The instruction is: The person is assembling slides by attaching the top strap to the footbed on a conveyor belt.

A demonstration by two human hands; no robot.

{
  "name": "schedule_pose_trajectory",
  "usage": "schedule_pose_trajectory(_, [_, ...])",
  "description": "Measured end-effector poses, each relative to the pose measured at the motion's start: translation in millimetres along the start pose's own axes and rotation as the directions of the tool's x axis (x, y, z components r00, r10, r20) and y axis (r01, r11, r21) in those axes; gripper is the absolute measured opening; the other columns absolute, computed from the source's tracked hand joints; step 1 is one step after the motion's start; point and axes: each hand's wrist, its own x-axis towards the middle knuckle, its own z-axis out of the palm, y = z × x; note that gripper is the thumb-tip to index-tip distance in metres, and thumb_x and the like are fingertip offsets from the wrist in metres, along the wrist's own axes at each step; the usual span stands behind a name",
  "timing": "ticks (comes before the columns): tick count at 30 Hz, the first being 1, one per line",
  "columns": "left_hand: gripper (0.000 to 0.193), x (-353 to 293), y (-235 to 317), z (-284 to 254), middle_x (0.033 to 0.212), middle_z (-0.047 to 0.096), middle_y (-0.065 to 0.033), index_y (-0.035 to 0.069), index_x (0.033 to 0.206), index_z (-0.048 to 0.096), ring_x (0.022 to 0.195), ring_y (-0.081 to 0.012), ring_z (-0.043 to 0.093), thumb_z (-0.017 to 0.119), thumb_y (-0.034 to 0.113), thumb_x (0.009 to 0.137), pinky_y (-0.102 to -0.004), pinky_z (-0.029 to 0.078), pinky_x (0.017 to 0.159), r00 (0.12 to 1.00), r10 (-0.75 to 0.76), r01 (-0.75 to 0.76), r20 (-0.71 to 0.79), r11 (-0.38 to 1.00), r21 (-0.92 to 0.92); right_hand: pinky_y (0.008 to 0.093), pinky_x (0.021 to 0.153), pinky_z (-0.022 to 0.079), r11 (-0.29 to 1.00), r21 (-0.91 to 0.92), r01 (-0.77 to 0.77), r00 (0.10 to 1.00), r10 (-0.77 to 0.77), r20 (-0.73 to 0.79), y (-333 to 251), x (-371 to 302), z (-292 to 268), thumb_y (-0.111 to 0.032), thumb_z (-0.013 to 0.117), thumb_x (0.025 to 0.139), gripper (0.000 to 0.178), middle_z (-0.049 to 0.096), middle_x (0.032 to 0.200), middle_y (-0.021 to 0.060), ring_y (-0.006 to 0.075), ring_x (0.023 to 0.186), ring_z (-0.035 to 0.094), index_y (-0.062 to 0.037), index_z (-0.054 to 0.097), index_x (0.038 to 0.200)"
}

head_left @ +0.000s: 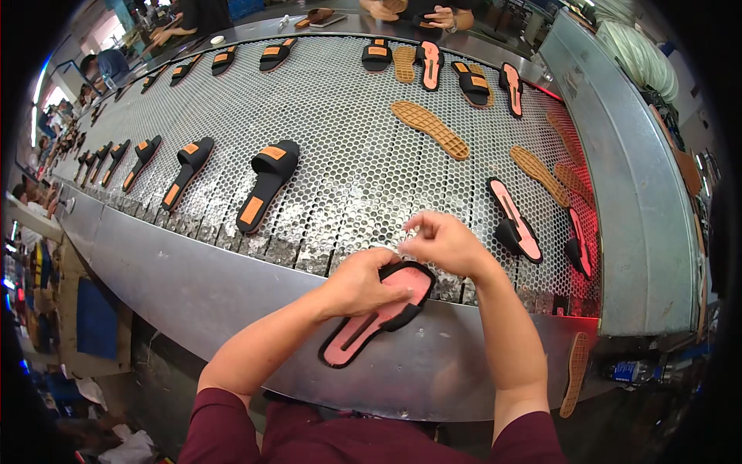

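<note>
My left hand [363, 282] grips a slide sandal [359, 336] at the belt's near edge. The sandal is turned over, its pink underside up inside a black rim. My left thumb lies on the pink face, and the fingers wrap round the edge. Just above the sandal's far end is my right hand [444, 243], with its fingers curled in a pinch; whatever they hold, if anything, is too small to make out. A black slide sandal with orange patches [270, 182] lies upright to the left. On the right rests another overturned sandal [514, 220] with a pink underside.
The perforated metal conveyor [332, 116] carries several sandals in two rows. Loose tan outsoles [430, 130] lie on its right part, near a red-lit metal housing [641, 185]. Another tan outsole [574, 375] is by the front right edge. Across the belt, a co-worker's hands [440, 17] handle footwear.
</note>
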Motion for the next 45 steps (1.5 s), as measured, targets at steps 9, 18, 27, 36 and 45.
schedule_pose_trajectory(9, [0.029,-23.2,2.6,-23.0,0.079,0.065,-0.0063,-0.001,0.098,0.059,0.072,-0.0096,0.060,0.075,0.019,0.083,-0.0275,0.050,0.066,0.984,-0.040,0.014,-0.176,0.990,-0.142,0.0467,0.119,0.021,0.640,-0.644,-0.420,0.832,-0.013,-0.555,56.8,121.5,-77.0,-0.058,0.067,0.082,0.091,0.019,0.158,0.0205,0.0384,0.148,0.014,-0.0038,0.034,0.148])
schedule_pose_trajectory(18, [0.020,-39.7,12.6,-42.4,0.087,0.061,-0.0022,0.001,0.098,0.050,0.079,-0.0055,0.057,0.065,0.001,0.086,-0.0240,0.050,0.069,0.969,-0.122,0.009,-0.213,0.884,-0.467,0.0386,0.084,0.052,0.850,-0.458,-0.261,0.865,-0.005,-0.502,72.5,94.3,-80.9,-0.037,0.071,0.084,0.055,0.066,0.104,0.0178,0.0297,0.094,0.065,0.0034,0.058,0.118])
schedule_pose_trajectory(27, [0.018,-57.5,-5.7,-17.3,0.096,0.066,-0.0040,-0.005,0.106,0.062,0.085,-0.0085,0.060,0.057,0.005,0.091,-0.0251,0.050,0.076,0.918,-0.176,-0.062,-0.356,0.822,-0.566,0.0388,0.090,0.054,0.641,0.764,0.068,0.984,-0.169,0.054,40.8,-86.1,1.3,-0.006,0.054,0.091,0.050,0.063,0.117,0.0210,0.0270,0.099,0.068,0.0035,0.041,0.138])
schedule_pose_trajectory(36, [0.027,-61.3,-14.2,10.2,0.103,0.066,-0.0039,-0.001,0.119,0.057,0.091,-0.0083,0.062,0.057,0.016,0.098,-0.0249,0.051,0.081,0.932,-0.165,-0.126,-0.322,0.687,-0.715,0.0278,0.077,0.052,0.819,0.571,0.051,0.999,-0.035,-0.039,44.3,-161.1,94.3,-0.026,0.064,0.096,0.033,0.070,0.098,0.0063,0.0103,0.089,0.063,0.0015,0.063,0.115])
schedule_pose_trajectory(45, [0.072,-71.7,-5.9,27.2,0.123,0.059,-0.0070,0.001,0.136,0.045,0.114,-0.0160,0.056,0.081,0.030,0.081,-0.0340,0.046,0.100,0.974,0.073,-0.196,-0.215,0.744,-0.639,0.0292,0.060,0.051,0.928,0.373,0.003,0.997,-0.031,0.068,29.8,-154.1,98.6,-0.031,0.067,0.093,0.033,0.069,0.077,0.0053,0.0117,0.064,0.064,-0.0019,0.067,0.108])
